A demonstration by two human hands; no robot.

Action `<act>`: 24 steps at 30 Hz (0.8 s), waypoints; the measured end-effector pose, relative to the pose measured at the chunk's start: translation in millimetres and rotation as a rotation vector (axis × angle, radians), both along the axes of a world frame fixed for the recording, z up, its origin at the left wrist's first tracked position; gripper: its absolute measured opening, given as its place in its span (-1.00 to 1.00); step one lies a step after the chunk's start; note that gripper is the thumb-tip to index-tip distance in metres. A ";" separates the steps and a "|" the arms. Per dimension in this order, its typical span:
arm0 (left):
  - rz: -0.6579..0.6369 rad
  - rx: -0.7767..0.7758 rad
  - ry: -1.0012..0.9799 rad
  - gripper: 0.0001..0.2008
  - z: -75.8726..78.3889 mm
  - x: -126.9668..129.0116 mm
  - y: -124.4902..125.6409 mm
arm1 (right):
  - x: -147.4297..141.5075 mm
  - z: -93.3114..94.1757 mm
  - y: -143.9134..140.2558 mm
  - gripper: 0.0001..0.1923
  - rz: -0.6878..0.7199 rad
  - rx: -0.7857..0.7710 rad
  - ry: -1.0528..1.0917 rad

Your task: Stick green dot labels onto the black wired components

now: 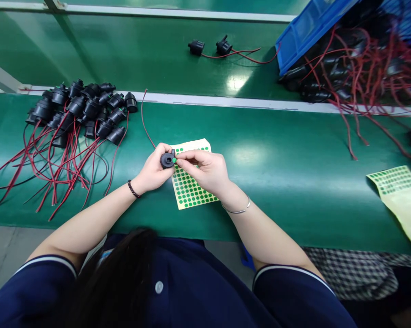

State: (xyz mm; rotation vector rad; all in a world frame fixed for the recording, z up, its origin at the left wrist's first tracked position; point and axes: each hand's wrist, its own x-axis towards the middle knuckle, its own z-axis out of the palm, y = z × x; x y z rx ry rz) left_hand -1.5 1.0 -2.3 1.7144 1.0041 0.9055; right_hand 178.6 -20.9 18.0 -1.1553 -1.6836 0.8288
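both hands work close together above the table [287, 182], near its middle. the left hand [157, 165] is clamped round a black round part [166, 161], gripping it between thumb and fingers, with the part's ringed end facing up. the right hand [205, 171] comes in from the other side, thumb and forefinger pinched together on a small green dot [174, 160] at the edge of that part; whether the dot is already stuck down, i cannot tell. a single red wire [145, 119] stretches away on the table just beyond the left hand.

beneath the hands lies a pale yellow sheet [195, 200] with rows of green dots, partly covered by the right hand. a dark beaded bracelet [133, 188] circles the left wrist and a thin silver bangle [237, 211] the right.

off to the left, a heap of black parts [91, 108] sits on the table, their red and dark wires trailing toward the near edge. on the shelf [140, 59] behind, two more wired parts [223, 46] lie near a tilted blue crate [299, 38], with black parts and tangled red wires [369, 73] beside its wall. far right, a second sheet [396, 193] rests at the table's near edge.
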 end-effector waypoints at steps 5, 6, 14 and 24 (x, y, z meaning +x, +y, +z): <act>-0.013 0.020 0.017 -0.74 0.1 0.0 0.3 | 0.6 -1.7 0.1 -0.89 -0.003 0.027 -0.039; -0.015 0.026 0.022 -0.74 0.2 0.0 0.4 | 0.7 -1.7 0.1 -0.89 -0.001 0.030 -0.044; -0.069 0.012 0.036 -0.75 1.9 -0.9 2.8 | 1.3 0.2 -0.3 -0.90 0.003 0.014 -0.077; -0.115 -0.007 0.077 -0.76 7.3 -2.4 5.0 | 2.1 -0.9 0.8 -0.90 0.017 0.033 -0.079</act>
